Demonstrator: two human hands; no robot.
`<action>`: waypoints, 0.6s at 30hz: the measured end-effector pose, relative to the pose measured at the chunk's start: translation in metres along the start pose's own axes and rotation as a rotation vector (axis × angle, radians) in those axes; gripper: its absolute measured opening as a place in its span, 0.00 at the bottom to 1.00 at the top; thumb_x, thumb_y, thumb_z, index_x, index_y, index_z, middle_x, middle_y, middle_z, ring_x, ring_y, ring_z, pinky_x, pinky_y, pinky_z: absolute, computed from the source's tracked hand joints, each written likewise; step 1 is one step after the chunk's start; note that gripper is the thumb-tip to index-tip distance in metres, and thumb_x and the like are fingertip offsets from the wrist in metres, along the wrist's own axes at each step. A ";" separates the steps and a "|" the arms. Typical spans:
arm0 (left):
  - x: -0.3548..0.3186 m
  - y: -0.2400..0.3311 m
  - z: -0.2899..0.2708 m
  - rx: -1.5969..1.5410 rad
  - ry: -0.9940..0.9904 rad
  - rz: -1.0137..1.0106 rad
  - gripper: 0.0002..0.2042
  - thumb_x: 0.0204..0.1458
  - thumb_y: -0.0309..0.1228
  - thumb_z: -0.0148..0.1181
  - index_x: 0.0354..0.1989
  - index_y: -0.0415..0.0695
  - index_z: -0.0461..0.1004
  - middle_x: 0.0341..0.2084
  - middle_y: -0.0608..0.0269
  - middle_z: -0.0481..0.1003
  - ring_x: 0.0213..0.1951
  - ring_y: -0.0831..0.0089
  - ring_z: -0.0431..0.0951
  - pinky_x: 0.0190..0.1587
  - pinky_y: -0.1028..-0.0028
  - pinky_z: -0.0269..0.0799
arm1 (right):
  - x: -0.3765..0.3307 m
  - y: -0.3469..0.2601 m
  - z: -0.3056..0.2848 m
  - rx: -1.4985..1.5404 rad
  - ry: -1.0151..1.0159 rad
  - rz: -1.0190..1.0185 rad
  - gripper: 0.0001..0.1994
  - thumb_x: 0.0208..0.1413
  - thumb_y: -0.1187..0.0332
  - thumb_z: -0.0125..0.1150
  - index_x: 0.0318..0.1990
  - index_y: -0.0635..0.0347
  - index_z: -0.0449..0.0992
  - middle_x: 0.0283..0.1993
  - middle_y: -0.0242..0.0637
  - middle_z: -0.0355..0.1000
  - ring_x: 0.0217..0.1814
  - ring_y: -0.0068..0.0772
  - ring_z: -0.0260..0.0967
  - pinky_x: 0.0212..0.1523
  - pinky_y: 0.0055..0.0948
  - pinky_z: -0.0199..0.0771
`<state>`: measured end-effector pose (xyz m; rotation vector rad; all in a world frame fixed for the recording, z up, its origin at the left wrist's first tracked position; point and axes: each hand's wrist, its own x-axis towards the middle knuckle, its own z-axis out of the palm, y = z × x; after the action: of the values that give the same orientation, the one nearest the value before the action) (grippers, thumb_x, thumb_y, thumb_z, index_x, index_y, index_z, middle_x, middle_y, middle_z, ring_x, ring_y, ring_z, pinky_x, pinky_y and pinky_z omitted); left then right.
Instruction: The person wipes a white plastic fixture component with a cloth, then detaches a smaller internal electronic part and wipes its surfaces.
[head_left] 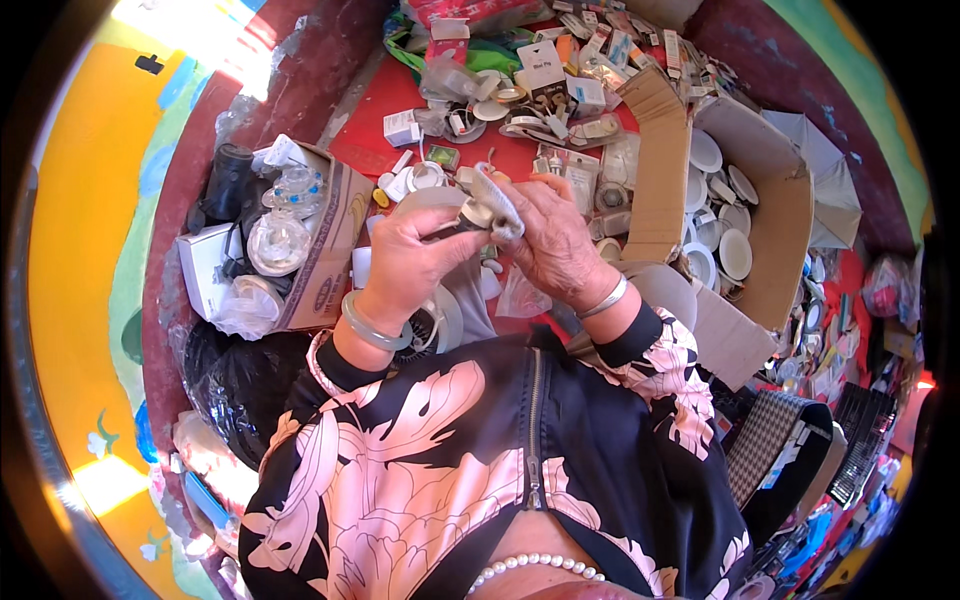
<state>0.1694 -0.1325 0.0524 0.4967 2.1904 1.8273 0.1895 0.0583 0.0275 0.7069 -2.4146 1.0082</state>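
Observation:
My left hand (pixel 415 255) and my right hand (pixel 550 235) meet above a red table (pixel 380 95). Together they grip a small round lamp fitting (pixel 478 212) with a metal body. A white ribbed piece (pixel 497 200) lies across its top, under my right fingers. A pale bangle sits on my left wrist and a silver one on my right. Below the hands, a round white fitting (pixel 430 325) shows partly behind my left wrist.
A cardboard box (pixel 335 235) of clear plastic-wrapped parts stands at the left. A larger cardboard box (pixel 780 220) of white round fittings stands at the right. Small packages and loose lamp parts (pixel 545 70) litter the far table. Black plastic bags (pixel 235 385) lie at lower left.

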 end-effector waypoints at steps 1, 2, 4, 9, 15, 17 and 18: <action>0.000 -0.002 0.001 -0.056 -0.010 -0.024 0.12 0.44 0.25 0.65 0.38 0.35 0.77 0.27 0.68 0.77 0.29 0.86 0.71 0.32 0.83 0.68 | 0.001 0.003 -0.002 0.011 -0.067 0.037 0.24 0.53 0.60 0.55 0.56 0.59 0.63 0.43 0.41 0.70 0.46 0.44 0.66 0.52 0.39 0.59; -0.001 -0.003 0.003 -0.111 -0.020 -0.048 0.12 0.45 0.25 0.65 0.38 0.35 0.77 0.27 0.68 0.77 0.29 0.86 0.71 0.32 0.84 0.68 | -0.001 0.006 0.001 -0.007 0.011 -0.004 0.21 0.54 0.58 0.53 0.53 0.58 0.66 0.42 0.41 0.70 0.44 0.42 0.67 0.46 0.39 0.61; -0.002 -0.003 0.003 -0.154 -0.028 -0.065 0.12 0.45 0.26 0.65 0.39 0.35 0.77 0.27 0.68 0.77 0.29 0.86 0.71 0.32 0.84 0.68 | 0.002 0.004 -0.004 0.021 -0.025 0.038 0.17 0.56 0.58 0.50 0.49 0.58 0.69 0.38 0.44 0.71 0.40 0.44 0.68 0.42 0.39 0.64; -0.002 0.002 -0.002 -0.081 -0.017 0.023 0.13 0.44 0.25 0.66 0.39 0.35 0.76 0.28 0.67 0.77 0.30 0.85 0.72 0.33 0.83 0.69 | -0.013 0.037 -0.003 0.160 0.100 0.242 0.17 0.62 0.60 0.42 0.39 0.64 0.74 0.25 0.47 0.70 0.25 0.46 0.68 0.27 0.35 0.66; -0.007 -0.011 -0.002 0.186 0.013 0.368 0.15 0.44 0.21 0.65 0.43 0.34 0.74 0.31 0.60 0.77 0.34 0.78 0.76 0.37 0.80 0.70 | -0.006 0.028 -0.021 0.362 0.360 0.434 0.17 0.62 0.60 0.44 0.43 0.65 0.73 0.35 0.40 0.70 0.36 0.31 0.67 0.40 0.28 0.65; -0.007 -0.010 -0.003 0.260 0.043 0.418 0.15 0.43 0.21 0.65 0.42 0.34 0.74 0.32 0.58 0.77 0.35 0.77 0.76 0.38 0.78 0.70 | -0.005 0.030 -0.021 0.026 0.445 0.187 0.16 0.62 0.61 0.46 0.44 0.65 0.72 0.37 0.40 0.70 0.39 0.30 0.66 0.44 0.27 0.64; -0.007 -0.009 -0.004 0.297 0.058 0.444 0.16 0.43 0.20 0.65 0.42 0.34 0.74 0.33 0.58 0.77 0.35 0.76 0.76 0.39 0.78 0.70 | -0.005 0.023 -0.017 0.303 0.554 0.324 0.12 0.61 0.64 0.49 0.44 0.63 0.73 0.37 0.35 0.69 0.38 0.26 0.66 0.43 0.24 0.65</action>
<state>0.1734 -0.1403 0.0437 1.0789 2.5640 1.7233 0.1833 0.0860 0.0233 0.0880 -1.9365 1.4897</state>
